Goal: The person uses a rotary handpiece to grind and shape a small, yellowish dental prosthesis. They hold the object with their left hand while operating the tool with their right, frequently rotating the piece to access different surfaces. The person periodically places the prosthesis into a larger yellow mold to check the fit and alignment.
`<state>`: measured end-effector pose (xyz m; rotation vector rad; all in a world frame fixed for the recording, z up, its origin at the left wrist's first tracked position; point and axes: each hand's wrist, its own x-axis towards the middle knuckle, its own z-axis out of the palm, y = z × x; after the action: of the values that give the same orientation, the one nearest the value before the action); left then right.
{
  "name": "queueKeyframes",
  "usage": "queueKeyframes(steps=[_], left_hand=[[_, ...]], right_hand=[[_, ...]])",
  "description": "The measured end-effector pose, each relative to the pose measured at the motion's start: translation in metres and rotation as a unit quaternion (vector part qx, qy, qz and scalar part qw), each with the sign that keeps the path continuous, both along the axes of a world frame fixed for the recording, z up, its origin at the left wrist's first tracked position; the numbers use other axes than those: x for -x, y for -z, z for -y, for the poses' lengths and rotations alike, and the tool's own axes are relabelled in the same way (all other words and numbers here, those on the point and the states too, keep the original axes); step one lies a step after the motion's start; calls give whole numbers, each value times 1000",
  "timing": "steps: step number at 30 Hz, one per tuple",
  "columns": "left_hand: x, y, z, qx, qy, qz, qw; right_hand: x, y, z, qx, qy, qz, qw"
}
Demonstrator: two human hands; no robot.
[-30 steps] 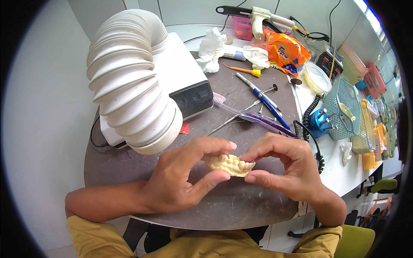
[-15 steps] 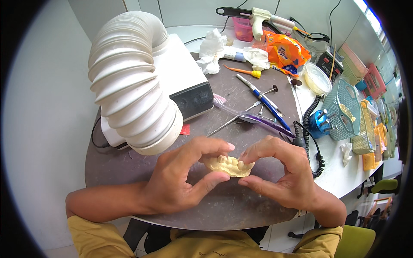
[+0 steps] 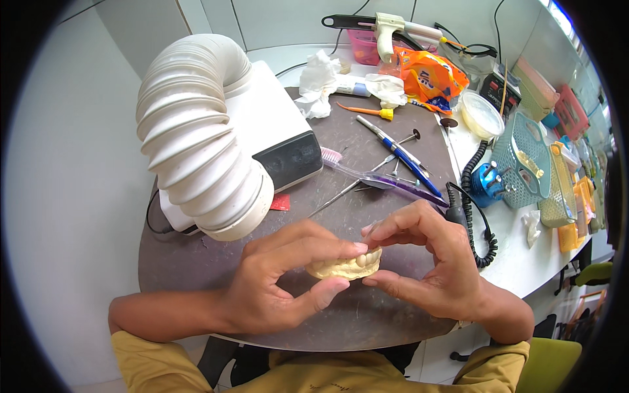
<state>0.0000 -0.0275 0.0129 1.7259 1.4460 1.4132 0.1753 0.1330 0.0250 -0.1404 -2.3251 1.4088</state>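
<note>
A pale yellow plaster dental cast (image 3: 354,268) with a row of teeth is held above the front part of the dark brown work surface. My left hand (image 3: 282,272) pinches its left end, thumb low at the front edge and index finger across the teeth. At the other end my right hand (image 3: 432,262) grips it, with the thumb below and fingers curled over the top. One or two teeth near the right fingers look whiter than the plaster. My fingers hide the cast's back and part of its left side.
A ribbed white suction hose (image 3: 196,131) arches at left from a white box (image 3: 275,111). Beyond my hands lie a purple toothbrush (image 3: 386,183), a blue pen-like tool (image 3: 406,160) and metal instruments. Baskets (image 3: 521,157), a blue bur holder (image 3: 486,183) and a coiled cord (image 3: 481,252) stand at right.
My left index finger has come down across the teeth, covering more of them. The cast has turned slightly and shifted a little left and lower in view. Both hands keep hold.
</note>
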Motion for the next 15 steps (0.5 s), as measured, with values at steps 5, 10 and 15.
queueKeyframes(steps=[5,10,15], left_hand=[[0,-1,-1,6,8,3,1000],[0,2,1,22,26,42,999],[-1,5,1,12,18,67,998]], right_hand=[[-2,-1,-1,1,-13,11,1000],[-4,-4,-6,-15,-38,30,999],[-4,-5,-5,12,-32,34,999]])
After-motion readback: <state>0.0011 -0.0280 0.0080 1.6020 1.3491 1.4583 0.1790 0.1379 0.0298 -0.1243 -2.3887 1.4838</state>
